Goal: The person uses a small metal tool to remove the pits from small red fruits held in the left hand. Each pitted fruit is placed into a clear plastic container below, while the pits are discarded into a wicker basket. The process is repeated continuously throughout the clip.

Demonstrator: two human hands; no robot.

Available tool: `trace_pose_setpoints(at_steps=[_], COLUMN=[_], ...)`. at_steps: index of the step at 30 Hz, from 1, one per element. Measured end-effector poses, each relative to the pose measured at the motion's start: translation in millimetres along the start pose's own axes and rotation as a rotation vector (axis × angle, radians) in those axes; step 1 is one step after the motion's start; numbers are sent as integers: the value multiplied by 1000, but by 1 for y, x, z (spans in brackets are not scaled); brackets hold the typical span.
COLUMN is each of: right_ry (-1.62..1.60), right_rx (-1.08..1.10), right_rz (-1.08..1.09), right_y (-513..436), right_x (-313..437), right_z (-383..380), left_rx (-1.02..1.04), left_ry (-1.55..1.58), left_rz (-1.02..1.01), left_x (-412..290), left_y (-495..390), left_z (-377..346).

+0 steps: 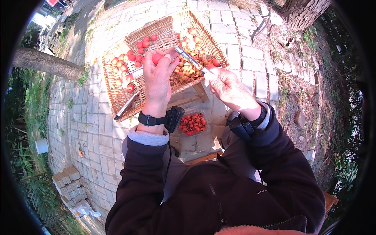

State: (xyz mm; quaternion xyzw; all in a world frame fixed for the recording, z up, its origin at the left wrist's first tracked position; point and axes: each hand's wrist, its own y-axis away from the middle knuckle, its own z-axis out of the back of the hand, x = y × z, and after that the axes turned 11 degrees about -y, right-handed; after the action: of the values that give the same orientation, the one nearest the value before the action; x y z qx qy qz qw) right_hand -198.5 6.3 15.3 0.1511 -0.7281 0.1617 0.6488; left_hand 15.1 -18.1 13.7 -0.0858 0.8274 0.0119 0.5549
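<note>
My left hand [158, 73] holds a round red fruit [157, 58], like a hawthorn berry, in its fingers above a wicker tray [158, 26]. My right hand [227, 85] grips the pale handle of a metal tube-shaped tool [189, 57], whose far end points at the left hand, just right of the fruit. Whole red fruits [146, 44] lie in the tray's left part. Cut fruit pieces [188, 69] are heaped at its right. A second metal tool [136, 72] lies partly behind the left hand, and another slim tool [127, 105] rests near the tray's lower left corner.
The tray rests on a wooden stool [200, 92]. Beneath, between my knees, a clear plastic container [192, 124] holds red fruits. A tree trunk [48, 64] stands at left, another [304, 14] at upper right. Stacked bricks [69, 186] and a white bucket [41, 146] are at lower left.
</note>
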Motion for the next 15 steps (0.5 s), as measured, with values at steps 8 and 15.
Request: trace_pose_setpoints(at_steps=[8, 15], right_ry=[-69, -78], right_rx=[63, 133], right_rz=[-141, -131], right_y=[9, 8], right_x=[17, 17], right_z=[4, 7], left_rx=[38, 59], left_ry=[-101, -195], left_rz=[-102, -186], left_x=[-3, -13], left_y=[-2, -2], left_z=[3, 4])
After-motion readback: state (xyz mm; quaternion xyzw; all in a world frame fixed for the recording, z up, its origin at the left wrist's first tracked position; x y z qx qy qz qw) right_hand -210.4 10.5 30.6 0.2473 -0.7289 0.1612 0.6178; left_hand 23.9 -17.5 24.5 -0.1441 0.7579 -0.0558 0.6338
